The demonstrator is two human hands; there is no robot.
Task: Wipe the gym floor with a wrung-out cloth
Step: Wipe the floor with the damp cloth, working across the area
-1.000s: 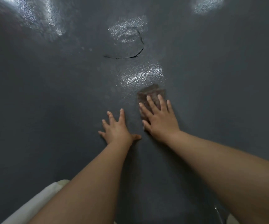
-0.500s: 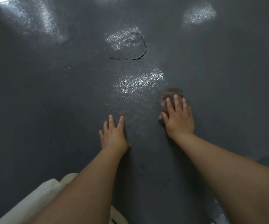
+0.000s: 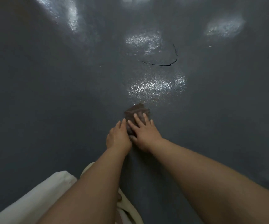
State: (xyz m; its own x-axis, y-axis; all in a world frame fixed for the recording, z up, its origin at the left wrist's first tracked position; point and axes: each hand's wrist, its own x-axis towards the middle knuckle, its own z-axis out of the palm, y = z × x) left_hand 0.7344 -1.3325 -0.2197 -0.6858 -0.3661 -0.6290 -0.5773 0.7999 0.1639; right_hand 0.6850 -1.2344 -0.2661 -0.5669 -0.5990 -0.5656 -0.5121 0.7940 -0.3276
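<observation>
A small dark brown cloth [image 3: 136,111] lies flat on the dark grey gym floor [image 3: 50,94]. My right hand [image 3: 144,134] presses down on its near part with straight, spread fingers. Right beside it, my left hand [image 3: 117,137] rests flat on the floor, its fingertips reaching the cloth's left edge. Most of the cloth is hidden under the right hand.
A thin curved crack [image 3: 161,63] marks the floor beyond the cloth. Wet shiny patches [image 3: 156,85] reflect light ahead of the hands. Pale fabric of my clothing [image 3: 38,196] fills the lower left corner.
My right hand has slid the cloth leftward toward my left hand, and the two hands now lie side by side. The view has shifted left too.
</observation>
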